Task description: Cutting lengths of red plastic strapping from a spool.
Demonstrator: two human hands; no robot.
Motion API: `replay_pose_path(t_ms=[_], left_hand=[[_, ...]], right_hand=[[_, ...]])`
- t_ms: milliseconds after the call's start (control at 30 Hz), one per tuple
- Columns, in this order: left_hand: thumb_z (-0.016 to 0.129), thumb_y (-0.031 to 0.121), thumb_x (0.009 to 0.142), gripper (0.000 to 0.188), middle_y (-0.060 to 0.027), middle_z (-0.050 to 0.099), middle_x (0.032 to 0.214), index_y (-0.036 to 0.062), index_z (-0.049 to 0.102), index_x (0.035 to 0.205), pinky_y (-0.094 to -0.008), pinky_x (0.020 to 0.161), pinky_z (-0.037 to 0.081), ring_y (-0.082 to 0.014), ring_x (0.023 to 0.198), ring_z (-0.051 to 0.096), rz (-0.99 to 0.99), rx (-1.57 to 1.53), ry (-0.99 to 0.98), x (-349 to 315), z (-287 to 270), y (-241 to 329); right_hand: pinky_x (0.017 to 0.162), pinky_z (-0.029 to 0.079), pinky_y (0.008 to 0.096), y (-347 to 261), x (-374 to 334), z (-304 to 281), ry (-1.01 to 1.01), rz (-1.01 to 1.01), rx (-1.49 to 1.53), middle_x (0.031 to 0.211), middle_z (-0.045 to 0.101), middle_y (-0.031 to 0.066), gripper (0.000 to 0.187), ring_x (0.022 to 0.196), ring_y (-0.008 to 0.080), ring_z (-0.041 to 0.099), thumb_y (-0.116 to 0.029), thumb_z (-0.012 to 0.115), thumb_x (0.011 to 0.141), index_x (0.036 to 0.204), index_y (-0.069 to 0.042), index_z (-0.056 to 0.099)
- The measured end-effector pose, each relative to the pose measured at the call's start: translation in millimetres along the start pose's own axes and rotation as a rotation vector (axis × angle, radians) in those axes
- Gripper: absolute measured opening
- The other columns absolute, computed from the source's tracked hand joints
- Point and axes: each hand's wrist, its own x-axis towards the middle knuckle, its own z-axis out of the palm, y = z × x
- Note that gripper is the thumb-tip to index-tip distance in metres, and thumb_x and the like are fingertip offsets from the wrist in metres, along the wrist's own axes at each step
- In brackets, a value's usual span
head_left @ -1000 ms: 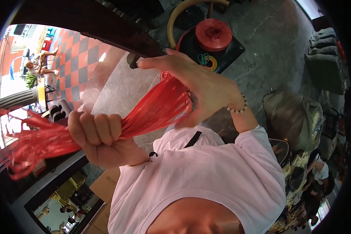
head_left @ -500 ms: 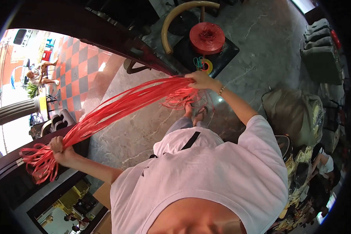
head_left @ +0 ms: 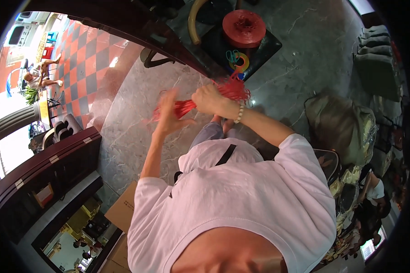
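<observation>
My right hand [head_left: 209, 100] is closed in a fist around a bundle of red plastic strands [head_left: 186, 107]. Loose strand ends fan out past the fist, toward a dark chair seat. At the bundle's other end, my left hand [head_left: 170, 113] is smeared by motion. Its thumb stands away from the raised fingers, and the strands pass behind or beside it; whether they touch the palm is hidden. Beyond my hands, a big roll of red plastic twine [head_left: 244, 28] lies on the black seat [head_left: 269, 45], with teal-handled scissors [head_left: 232, 56] and a yellow tape roll [head_left: 244, 61].
A curved wooden armrest [head_left: 193, 27] rises beside the seat. Dark red cabinetry [head_left: 54, 157] and a cardboard box [head_left: 123, 207] stand at left. Covered bulky goods [head_left: 337, 132] fill the right side. Through the doorway, a person [head_left: 38, 79] sits outside by checkered tiles.
My left hand has swung from the far left in toward my right hand and come off the strands. The long stretched bundle is now gathered short around my right fist.
</observation>
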Motion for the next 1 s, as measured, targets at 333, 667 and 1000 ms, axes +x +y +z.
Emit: replay_pose_path(t_ms=[333, 667, 1000], left_hand=[[0.053, 0.008, 0.078, 0.023, -0.0166, 0.064, 0.084, 0.0103, 0.055, 0.101, -0.0455, 0.065, 0.049, -0.0357, 0.078, 0.063, -0.221, 0.309, -0.418, 9, -31, -7], [0.069, 0.012, 0.071, 0.054, -0.0197, 0.062, 0.102, 0.008, 0.046, 0.12, -0.0454, 0.087, 0.043, -0.0367, 0.1, 0.058, -0.603, 0.533, -0.335, -79, -129, -101], [0.07, 0.022, 0.069, 0.052, -0.0208, 0.059, 0.092, 0.0049, 0.047, 0.112, -0.0466, 0.074, 0.045, -0.0371, 0.088, 0.058, -0.04, 0.162, -0.49, 41, 42, 8]], right_hand=[[0.067, 0.048, 0.0447, 115, -42, 56, -0.074, -0.02, 0.277, 0.076, 0.066, 0.0103, 0.019, 0.075, 0.0304, 0.065, -0.027, 0.066, 0.071, 0.078, -0.009, 0.065], [0.07, 0.048, 0.0456, 143, -67, 62, -0.074, 0.257, 0.174, 0.078, 0.065, 0.0155, 0.019, 0.077, 0.0341, 0.063, -0.022, 0.064, 0.075, 0.085, -0.007, 0.062], [0.077, 0.047, 0.0454, 24, -19, 58, -0.028, 0.106, -0.016, 0.074, 0.066, 0.011, 0.009, 0.075, 0.029, 0.064, -0.017, 0.062, 0.07, 0.076, -0.012, 0.065]])
